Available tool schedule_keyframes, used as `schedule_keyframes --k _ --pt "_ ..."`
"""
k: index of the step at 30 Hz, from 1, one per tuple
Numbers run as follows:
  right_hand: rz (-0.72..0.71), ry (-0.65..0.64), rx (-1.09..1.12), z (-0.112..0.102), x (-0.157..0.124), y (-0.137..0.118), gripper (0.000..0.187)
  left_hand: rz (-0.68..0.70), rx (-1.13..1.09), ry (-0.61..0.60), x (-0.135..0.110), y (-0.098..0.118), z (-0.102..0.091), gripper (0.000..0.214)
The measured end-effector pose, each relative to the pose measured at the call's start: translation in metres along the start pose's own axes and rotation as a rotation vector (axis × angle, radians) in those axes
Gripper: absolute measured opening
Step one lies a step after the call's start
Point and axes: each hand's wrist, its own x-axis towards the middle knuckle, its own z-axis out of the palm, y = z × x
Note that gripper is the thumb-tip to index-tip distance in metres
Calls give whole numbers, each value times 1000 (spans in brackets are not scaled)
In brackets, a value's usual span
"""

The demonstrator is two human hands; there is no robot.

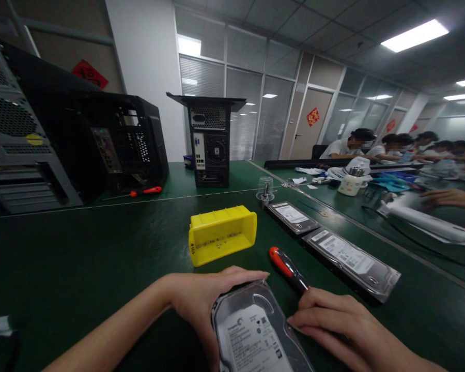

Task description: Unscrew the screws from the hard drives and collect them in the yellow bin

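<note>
Drive (251,336): flat metal slab with a white label up, near centre on the green mat (101,248).
Left hand (201,297): you cup the drive's far-left corner, fingers closed on its edge.
Right hand (333,323): your fingers curl over the screwdriver's (289,268) shaft end, one fingertip on the drive's right edge. The tip is hidden.
Screwdriver: glossy red-and-black handle, pointing far-left.
Progress: the drive lies outside any case. Which screws are out, you cannot tell.
Bin (221,233): yellow plastic box, just beyond, with small bits inside.
Spare drives (351,261): two, to the right, labels up.
</note>
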Motion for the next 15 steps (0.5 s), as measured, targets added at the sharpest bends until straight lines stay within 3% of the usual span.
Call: schedule_keyframes --k 11,15 --pt "-24 -6 -16 1 2 -6 27 -10 -9 9 -1 2 1 139" --pt "-9 -79 -9 0 2 -5 29 -9 -1 9 0 2 2 140"
